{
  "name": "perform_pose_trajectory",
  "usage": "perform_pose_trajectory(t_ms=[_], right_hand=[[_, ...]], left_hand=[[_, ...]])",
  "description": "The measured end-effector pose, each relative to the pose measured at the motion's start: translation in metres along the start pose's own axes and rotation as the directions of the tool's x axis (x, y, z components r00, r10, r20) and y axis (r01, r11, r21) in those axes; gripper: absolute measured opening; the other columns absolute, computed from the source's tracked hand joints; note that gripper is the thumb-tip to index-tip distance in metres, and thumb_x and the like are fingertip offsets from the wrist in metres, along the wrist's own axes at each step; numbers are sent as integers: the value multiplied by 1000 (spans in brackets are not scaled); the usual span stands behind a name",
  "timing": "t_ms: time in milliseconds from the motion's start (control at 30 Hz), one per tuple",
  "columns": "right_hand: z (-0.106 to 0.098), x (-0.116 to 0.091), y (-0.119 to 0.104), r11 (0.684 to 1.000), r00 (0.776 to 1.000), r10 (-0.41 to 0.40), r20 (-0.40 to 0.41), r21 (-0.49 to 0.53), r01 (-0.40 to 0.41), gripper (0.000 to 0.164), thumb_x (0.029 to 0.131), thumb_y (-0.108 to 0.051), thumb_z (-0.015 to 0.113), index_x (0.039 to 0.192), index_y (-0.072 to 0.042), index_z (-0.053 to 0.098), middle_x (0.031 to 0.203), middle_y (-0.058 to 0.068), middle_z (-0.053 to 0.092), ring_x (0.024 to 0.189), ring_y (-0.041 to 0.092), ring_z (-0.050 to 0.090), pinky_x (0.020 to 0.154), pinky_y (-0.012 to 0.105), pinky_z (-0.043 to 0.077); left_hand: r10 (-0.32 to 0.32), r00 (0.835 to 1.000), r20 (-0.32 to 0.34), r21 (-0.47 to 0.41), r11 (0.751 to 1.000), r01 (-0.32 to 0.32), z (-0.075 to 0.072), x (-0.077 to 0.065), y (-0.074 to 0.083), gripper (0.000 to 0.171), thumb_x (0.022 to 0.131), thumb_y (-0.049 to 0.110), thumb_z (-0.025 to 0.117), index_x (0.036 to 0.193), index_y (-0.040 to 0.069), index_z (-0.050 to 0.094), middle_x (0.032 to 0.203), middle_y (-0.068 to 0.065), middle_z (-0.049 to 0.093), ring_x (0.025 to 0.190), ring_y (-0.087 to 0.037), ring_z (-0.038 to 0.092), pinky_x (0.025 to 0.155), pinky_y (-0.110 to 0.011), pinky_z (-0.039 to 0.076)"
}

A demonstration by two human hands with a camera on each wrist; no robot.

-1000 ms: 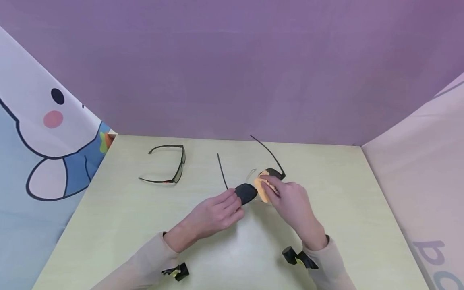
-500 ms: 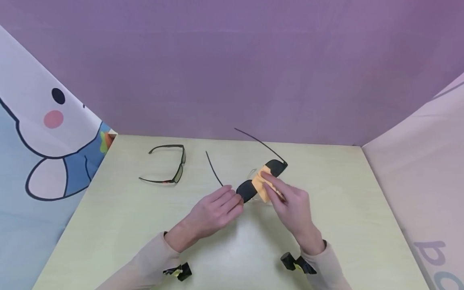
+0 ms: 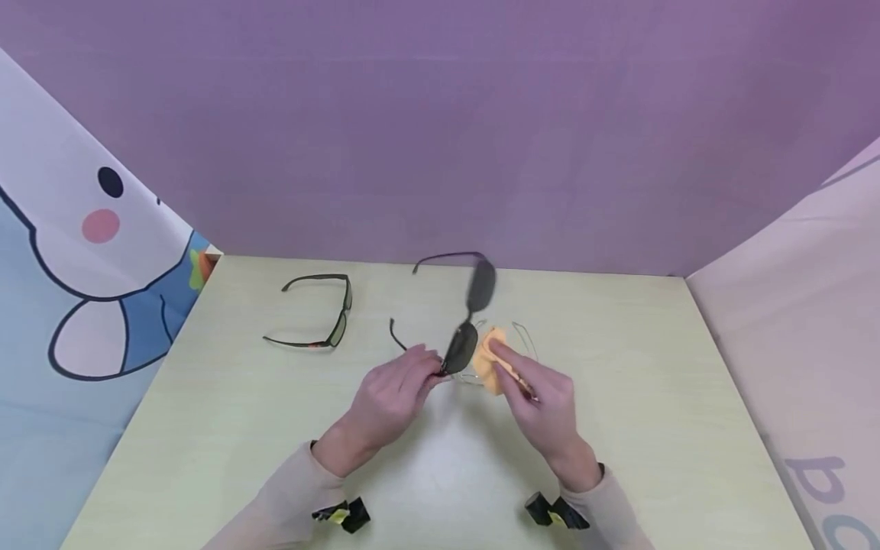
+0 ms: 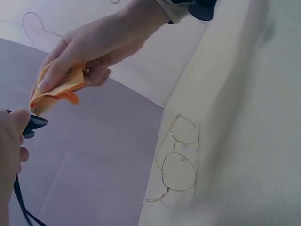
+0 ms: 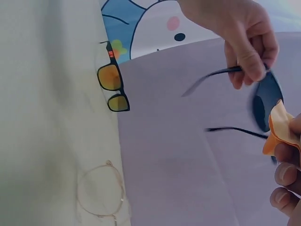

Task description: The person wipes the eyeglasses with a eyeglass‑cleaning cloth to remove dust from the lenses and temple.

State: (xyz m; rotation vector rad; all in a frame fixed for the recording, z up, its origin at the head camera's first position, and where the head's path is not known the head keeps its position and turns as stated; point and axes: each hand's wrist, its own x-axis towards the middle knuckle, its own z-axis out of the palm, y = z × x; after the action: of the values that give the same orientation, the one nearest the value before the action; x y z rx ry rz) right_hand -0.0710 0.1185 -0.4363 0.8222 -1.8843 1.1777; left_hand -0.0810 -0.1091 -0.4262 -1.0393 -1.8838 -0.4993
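Dark sunglasses (image 3: 461, 348) are raised over the table, lenses lined up steeply away from me and both temples spread to the left. My left hand (image 3: 390, 393) pinches them at the near hinge end, as the right wrist view also shows. Between thumb and fingers of my right hand (image 3: 546, 397) is a folded orange cloth (image 3: 486, 365), just right of the near lens. In the right wrist view the cloth (image 5: 281, 127) overlaps the sunglasses' edge. Thin gold wire-rimmed eyeglasses (image 4: 178, 172) lie on the table below, partly hidden by the hands in the head view.
Black-framed glasses (image 3: 340, 328) with yellowish lenses lie at the left of the pale table (image 3: 660, 397), temples unfolded. A purple backdrop (image 3: 440, 137) rises at the table's far edge. Printed cloth panels stand at left and right.
The sunglasses have turned in my left hand, their far end swinging up and leftward. The cloth, over the bridge half a second ago, is now off to the right of the near lens.
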Motion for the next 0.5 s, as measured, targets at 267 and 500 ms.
perform_pose_trajectory(t_ms=[267,500], right_hand=[[5,-6,-3,999,999,39,7,7,-40,33,105,-21,62,110,9,75,78,12,74,49,0,31,43,8,29],[8,-6,-4,998,999,54,-5,13,-54,32,105,-22,63,109,7,76,74,8,71,50,2,37,44,9,31]], left_hand=[[-591,796,131,-483,663,572,-1,-2,15,20,93,11,77,92,-3,62,88,-10,68,79,-20,73,72,-26,64],[-852,319,415,-625,-12,781,-1,6,24,11,88,-6,76,91,-7,65,88,-4,74,86,-10,74,76,-22,62]])
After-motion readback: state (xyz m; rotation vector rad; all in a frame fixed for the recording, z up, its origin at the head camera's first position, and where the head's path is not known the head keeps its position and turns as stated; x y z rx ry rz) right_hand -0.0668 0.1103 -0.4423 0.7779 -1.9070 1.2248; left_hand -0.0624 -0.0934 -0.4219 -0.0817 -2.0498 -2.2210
